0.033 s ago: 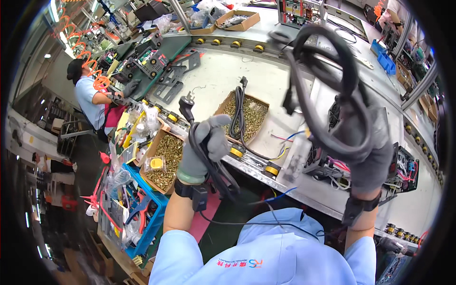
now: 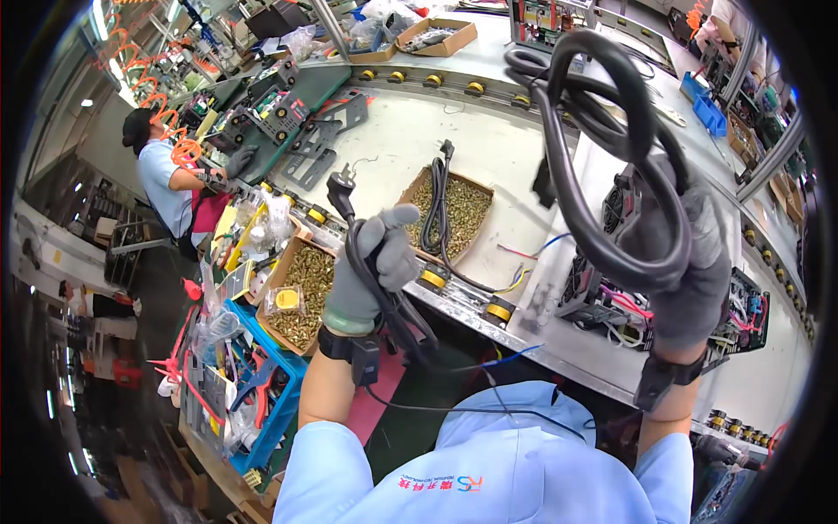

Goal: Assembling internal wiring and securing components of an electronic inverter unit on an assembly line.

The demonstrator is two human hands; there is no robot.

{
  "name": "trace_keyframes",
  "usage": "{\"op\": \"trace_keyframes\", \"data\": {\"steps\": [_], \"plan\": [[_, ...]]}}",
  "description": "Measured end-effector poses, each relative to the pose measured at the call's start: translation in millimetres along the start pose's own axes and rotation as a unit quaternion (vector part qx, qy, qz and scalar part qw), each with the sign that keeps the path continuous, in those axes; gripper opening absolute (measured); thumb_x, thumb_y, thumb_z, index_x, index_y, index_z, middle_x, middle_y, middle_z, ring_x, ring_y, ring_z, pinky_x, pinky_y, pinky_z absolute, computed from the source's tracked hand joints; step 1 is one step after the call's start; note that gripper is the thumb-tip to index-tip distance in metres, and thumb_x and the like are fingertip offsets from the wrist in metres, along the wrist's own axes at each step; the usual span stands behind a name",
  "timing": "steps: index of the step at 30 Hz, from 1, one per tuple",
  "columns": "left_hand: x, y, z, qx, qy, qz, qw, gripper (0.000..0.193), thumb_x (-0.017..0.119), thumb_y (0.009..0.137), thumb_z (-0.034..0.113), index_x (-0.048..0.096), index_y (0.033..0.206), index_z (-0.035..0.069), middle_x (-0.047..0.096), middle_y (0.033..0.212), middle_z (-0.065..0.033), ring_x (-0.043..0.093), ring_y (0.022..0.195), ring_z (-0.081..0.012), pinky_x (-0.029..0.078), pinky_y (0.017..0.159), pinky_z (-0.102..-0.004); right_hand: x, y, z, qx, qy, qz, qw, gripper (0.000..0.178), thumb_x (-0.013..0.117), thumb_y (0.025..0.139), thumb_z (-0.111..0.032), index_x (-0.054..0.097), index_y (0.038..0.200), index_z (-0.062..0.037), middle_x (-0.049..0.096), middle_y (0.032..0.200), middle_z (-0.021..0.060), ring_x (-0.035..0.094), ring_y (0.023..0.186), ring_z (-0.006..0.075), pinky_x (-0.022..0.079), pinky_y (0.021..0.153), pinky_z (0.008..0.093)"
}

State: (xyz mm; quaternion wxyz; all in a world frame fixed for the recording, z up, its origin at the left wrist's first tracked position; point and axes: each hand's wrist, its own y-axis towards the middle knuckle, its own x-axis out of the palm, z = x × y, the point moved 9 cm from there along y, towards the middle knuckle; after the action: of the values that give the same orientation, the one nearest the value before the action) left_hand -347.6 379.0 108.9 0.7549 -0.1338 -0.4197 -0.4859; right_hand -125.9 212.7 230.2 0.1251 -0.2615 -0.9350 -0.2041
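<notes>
My left hand point(image 2: 371, 275), in a grey glove, is closed around a black power cord point(image 2: 352, 236). The cord's plug point(image 2: 340, 192) points up above the fingers, and folded loops hang below the wrist. Over the line on the right, my gloved right hand point(image 2: 694, 253) grips a thick black coiled cable point(image 2: 576, 201), whose big loops stand close to the camera and hide part of the fingers. Between the hands, another bundled power cord point(image 2: 441, 210) rests on a cardboard box of brass-coloured screws point(image 2: 471, 183), its bare blue and yellow wire ends trailing right.
Beside my left arm are a second screw box point(image 2: 314, 271) and a blue bin point(image 2: 292, 384) with pliers. A metal rail with yellow-black rollers point(image 2: 499, 313) runs along the near edge. Opened electronic units point(image 2: 742, 310) stand right. A co-worker point(image 2: 166, 183) sits at the far left.
My right hand and the coiled cable have shifted slightly right, and the loops look sharper. A blue wire end below the rail has moved a little left. My left hand has barely moved.
</notes>
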Motion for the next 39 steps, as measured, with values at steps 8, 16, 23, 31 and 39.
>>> {"op": "trace_keyframes", "data": {"steps": [8, 16, 23, 31, 39], "plan": [[15.6, 45.5, 28.7, 0.012, 0.025, -0.003, 1.0, 0.053, 0.045, 0.103, 0.037, 0.044, 0.138, -0.003, 0.039, 0.064, 0.0041, 0.034, 0.045, -0.0049, 0.03, 0.039, -0.0215, -13.0, 27.4, -4.2, 0.008, -0.075, -0.08, 0.994, 0.038, 0.052, 0.099, -0.027, 0.061, 0.119, 0.0042, 0.045, 0.064, -0.0055, 0.031, 0.05, 0.0, 0.022, 0.045, 0.0175], [-38.6, 88.2, 17.6, -0.023, 0.027, 0.134, 0.99, 0.047, 0.057, 0.096, 0.025, 0.042, 0.131, -0.002, 0.052, 0.081, -0.0002, 0.034, 0.05, -0.0045, 0.032, 0.044, -0.0215, -43.5, 63.7, 8.6, 0.05, 0.013, -0.052, 0.997, 0.032, 0.054, 0.1, -0.024, 0.063, 0.117, 0.0012, 0.058, 0.072, -0.0029, 0.045, 0.051, 0.0002, 0.038, 0.048, 0.014], [-181.6, 112.1, 28.6, -0.071, 0.91, 0.136, 0.385, 0.018, 0.052, 0.094, 0.012, 0.064, 0.09, 0.0, 0.065, 0.079, -0.0096, 0.061, 0.064, -0.0205, 0.052, 0.058, -0.0322, -20.4, 85.1, 10.7, 0.046, -0.11, -0.143, 0.982, 0.033, 0.054, 0.1, -0.027, 0.064, 0.116, -0.0002, 0.044, 0.064, -0.0071, 0.032, 0.048, 0.0007, 0.022, 0.043, 0.0182], [-279.1, 96.4, 25.9, 0.0, 0.723, 0.134, 0.677, 0.014, 0.052, 0.093, 0.008, 0.064, 0.09, 0.002, 0.064, 0.078, -0.0096, 0.065, 0.069, -0.0232, 0.057, 0.065, -0.0368, -7.0, 102.1, 12.4, -0.018, -0.2, -0.085, 0.976, 0.024, 0.052, 0.101, -0.023, 0.062, 0.095, -0.0018, 0.046, 0.069, -0.0056, 0.035, 0.055, 0.0011, 0.027, 0.049, 0.0165], [-236.4, 107.3, 31.5, 0.029, 0.761, 0.15, 0.63, 0.022, 0.059, 0.079, -0.005, 0.066, 0.098, 0.004, 0.066, 0.091, -0.0189, 0.064, 0.09, -0.0351, 0.052, 0.078, -0.0398, -25.1, 93.2, -1.3, -0.082, -0.2, -0.046, 0.975, 0.026, 0.052, 0.1, -0.015, 0.063, 0.116, 0.0025, 0.061, 0.085, -0.0004, 0.048, 0.064, 0.0014, 0.038, 0.056, 0.0153]]}}
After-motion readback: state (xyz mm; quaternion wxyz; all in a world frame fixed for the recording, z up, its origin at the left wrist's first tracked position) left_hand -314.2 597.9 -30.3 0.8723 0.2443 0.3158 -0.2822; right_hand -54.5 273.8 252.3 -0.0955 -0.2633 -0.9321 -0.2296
